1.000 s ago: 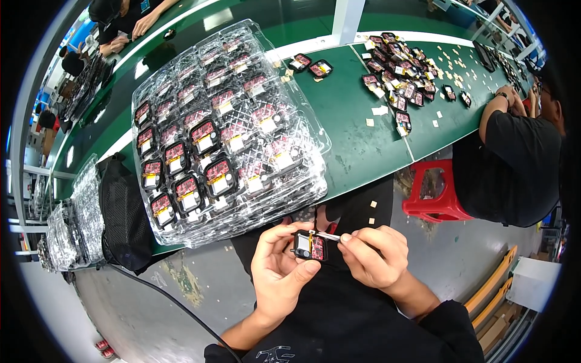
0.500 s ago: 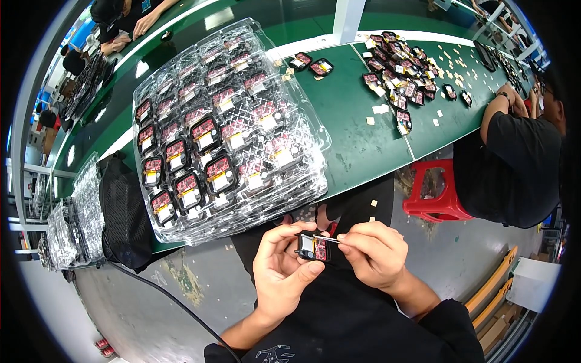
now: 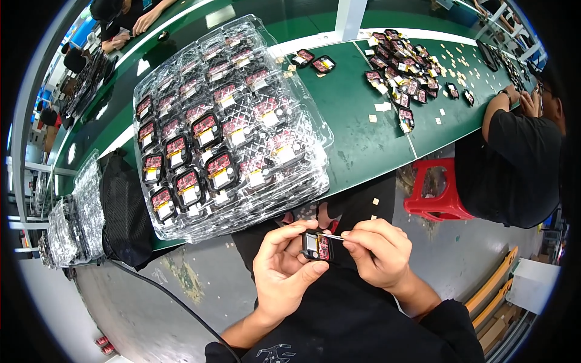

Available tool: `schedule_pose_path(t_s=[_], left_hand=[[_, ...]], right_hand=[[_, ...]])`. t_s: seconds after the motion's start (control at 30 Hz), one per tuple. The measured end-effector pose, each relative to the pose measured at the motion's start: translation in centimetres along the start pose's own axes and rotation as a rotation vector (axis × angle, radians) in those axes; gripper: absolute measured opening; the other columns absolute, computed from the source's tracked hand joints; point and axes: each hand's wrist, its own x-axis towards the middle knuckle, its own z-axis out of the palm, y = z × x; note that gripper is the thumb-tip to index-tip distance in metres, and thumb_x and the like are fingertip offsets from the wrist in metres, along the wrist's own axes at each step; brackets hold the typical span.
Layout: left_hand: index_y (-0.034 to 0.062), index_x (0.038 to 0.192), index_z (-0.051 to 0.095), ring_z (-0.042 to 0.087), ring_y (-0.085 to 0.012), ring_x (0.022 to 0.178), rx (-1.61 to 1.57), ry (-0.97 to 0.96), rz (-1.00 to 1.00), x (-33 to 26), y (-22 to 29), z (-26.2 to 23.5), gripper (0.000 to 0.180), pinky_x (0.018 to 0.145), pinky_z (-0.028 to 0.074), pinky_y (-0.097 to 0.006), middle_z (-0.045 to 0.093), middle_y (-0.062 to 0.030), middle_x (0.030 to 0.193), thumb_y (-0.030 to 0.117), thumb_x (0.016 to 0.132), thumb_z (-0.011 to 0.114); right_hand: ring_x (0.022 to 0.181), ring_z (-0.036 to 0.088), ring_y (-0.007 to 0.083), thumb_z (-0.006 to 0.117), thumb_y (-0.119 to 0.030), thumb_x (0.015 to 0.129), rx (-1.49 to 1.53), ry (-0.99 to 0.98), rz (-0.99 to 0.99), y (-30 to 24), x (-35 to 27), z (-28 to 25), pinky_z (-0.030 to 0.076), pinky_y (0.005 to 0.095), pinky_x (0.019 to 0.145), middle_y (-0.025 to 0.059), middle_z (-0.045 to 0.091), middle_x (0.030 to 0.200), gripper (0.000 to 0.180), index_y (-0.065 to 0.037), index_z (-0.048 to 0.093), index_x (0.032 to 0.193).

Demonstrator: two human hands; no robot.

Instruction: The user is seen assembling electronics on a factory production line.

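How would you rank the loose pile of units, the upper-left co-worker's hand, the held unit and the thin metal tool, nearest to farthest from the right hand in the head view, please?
1. Thin metal tool: in the right hand.
2. Held unit: in the left hand.
3. Loose pile of units: beyond, on the green table.
4. Co-worker's hand: upper left.

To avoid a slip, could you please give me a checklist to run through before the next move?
1. Small black rounded-square device with red circuit board in the left hand: ok, held between fingers and thumb.
2. Thin silver metal tool in the right hand: ok, pinched between fingers and thumb.
3. Device's open side showing: ok, the red board is visible.
4. Tool's tip touching the device: cannot tell, too small.
5. Green tabletop free of small cream-coloured squares: not ok, several lie scattered.
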Motion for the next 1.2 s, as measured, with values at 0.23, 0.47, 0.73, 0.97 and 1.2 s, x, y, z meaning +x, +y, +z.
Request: schedule_pose_path(t_s=[0.23,0.47,0.73,0.97,1.2], left_hand=[[-0.0011,0.135,0.05,0.058,-0.025,0.13,0.003,0.008,0.0,-0.1,-0.1,0.1,0.058,0.103,0.056,-0.036,0.052,-0.0214,0.145,-0.015,0.086,0.075],[-0.0024,0.136,0.051,0.058,-0.029,0.132,0.03,0.011,0.015,-0.2,-0.1,0.2,0.058,0.105,0.056,-0.039,0.052,-0.0235,0.146,-0.017,0.085,0.074],[0.0003,0.135,0.052,0.059,-0.033,0.13,0.063,-0.035,0.069,-0.1,0.9,-0.2,0.06,0.103,0.056,-0.041,0.054,-0.0265,0.142,-0.018,0.083,0.075],[0.0049,0.125,0.05,0.066,-0.0373,0.117,0.247,-0.017,0.322,0.8,6.3,-1.7,0.068,0.101,0.055,-0.049,0.059,-0.0223,0.127,-0.003,0.072,0.092],[0.0032,0.114,0.055,0.064,-0.0162,0.107,0.877,0.129,0.502,10.3,15.2,-5.0,0.047,0.097,0.052,-0.032,0.061,-0.0108,0.118,-0.008,0.077,0.082]], right_hand=[[0.066,0.069,0.0234,0.083,-0.002,0.078,-0.014,-0.01,0.003,-0.1,0.0,0.3,0.055,0.0321,0.056,0.0105,0.068,0.086,0.02,0.0,0.074,0.095],[0.066,0.068,0.023,0.083,-0.001,0.078,-0.067,0.044,-0.068,-0.1,-0.5,1.0,0.055,0.0318,0.055,0.0112,0.067,0.086,0.021,0.001,0.072,0.095],[0.068,0.069,0.0245,0.081,0.0,0.081,0.166,-0.113,-0.002,0.3,1.3,-0.2,0.055,0.0313,0.058,0.0118,0.069,0.088,0.02,0.001,0.072,0.098],[0.079,0.064,0.0346,0.064,0.004,0.093,-0.048,-0.051,0.248,5.0,8.3,0.0,0.051,0.0403,0.072,0.0175,0.062,0.093,0.01,0.003,0.063,0.103],[0.1,0.064,0.0468,0.062,-0.016,0.099,-0.425,-0.137,0.3,13.3,15.7,2.8,0.053,0.0522,0.086,0.0237,0.057,0.116,0.04,-0.009,0.055,0.138]])
